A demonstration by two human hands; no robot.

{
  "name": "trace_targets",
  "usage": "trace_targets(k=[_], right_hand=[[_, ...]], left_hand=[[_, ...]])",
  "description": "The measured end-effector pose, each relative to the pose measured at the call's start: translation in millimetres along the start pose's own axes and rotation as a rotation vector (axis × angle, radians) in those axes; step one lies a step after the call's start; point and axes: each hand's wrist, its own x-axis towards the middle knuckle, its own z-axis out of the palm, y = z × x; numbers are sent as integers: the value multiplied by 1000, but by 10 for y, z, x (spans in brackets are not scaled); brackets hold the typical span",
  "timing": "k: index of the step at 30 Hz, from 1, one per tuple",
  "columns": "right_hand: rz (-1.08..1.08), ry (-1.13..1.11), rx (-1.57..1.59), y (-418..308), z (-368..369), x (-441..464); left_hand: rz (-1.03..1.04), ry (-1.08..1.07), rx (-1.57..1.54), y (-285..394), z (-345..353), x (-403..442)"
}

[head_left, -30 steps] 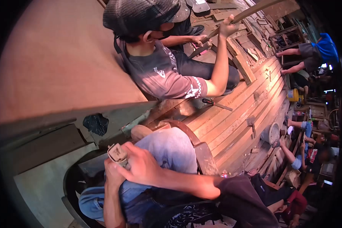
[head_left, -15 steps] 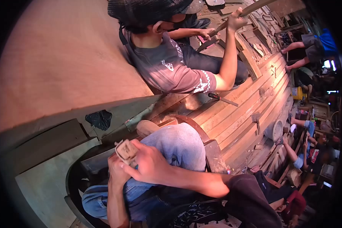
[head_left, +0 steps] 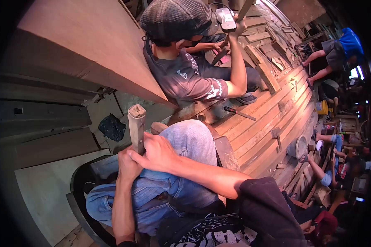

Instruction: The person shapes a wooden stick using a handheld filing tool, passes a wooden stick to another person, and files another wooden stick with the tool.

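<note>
Through the head view, the only one I am getting, I am watching both bare hands working together above the lap. The left hand [head_left: 129, 166] is clasping the lower part of an upright wooden piece [head_left: 136, 125], its fingers curling tightly in. The right hand [head_left: 158, 153] is gripping the same piece from the other side, its thumb lying across the left hand. The piece's squared top is rising clear above both hands, while its lower end is hiding inside the grip, so I am not making out what it is ending in.

As for progress, I am judging the taking-up as done, since the piece is resting firmly in a two-handed hold. I am seeing no finished result on it, and I cannot tell how much is left.

To the left of the hands, a black plastic bag [head_left: 112, 127] is lying near. Just right of the right hand, a denim-covered knee [head_left: 191, 140] is bending up. Farther right, a dark-handled tool [head_left: 239, 113] is lying on wooden planks [head_left: 251, 133]. Beyond the hands, a co-worker [head_left: 185, 78] is sitting and holding a long strip of wood.
</note>
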Motion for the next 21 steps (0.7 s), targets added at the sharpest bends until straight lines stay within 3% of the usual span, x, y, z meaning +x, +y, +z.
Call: trace_targets(k=[21], right_hand=[[-161,99,-42,-40,15,-45]], left_hand=[[92,106,-7,-40,78,-97]])
